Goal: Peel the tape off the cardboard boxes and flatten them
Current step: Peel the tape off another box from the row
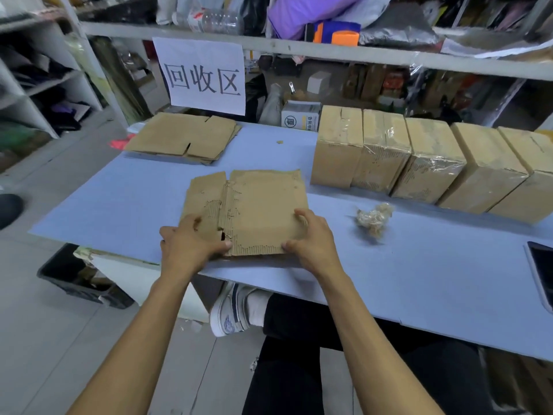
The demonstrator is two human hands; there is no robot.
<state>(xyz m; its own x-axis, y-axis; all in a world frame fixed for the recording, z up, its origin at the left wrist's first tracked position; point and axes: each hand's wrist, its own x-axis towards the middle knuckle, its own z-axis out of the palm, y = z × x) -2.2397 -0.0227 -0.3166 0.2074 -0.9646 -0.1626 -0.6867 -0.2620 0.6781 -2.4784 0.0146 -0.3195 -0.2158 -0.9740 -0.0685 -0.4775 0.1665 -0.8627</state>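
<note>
Flattened box [248, 211] lies on the table [119, 205] at frame centre, near the front edge. Left hand [187, 244] grips its lower left corner, right hand [311, 238] its lower right. Stack of flattened boxes [182, 137] sits upper left, below the paper sign [203, 74]. Row of taped boxes [434, 160] runs along the right, touching side by side. Tape wad [374, 218] lies between that row and the right hand. Phone [541, 274] at right edge.
</note>
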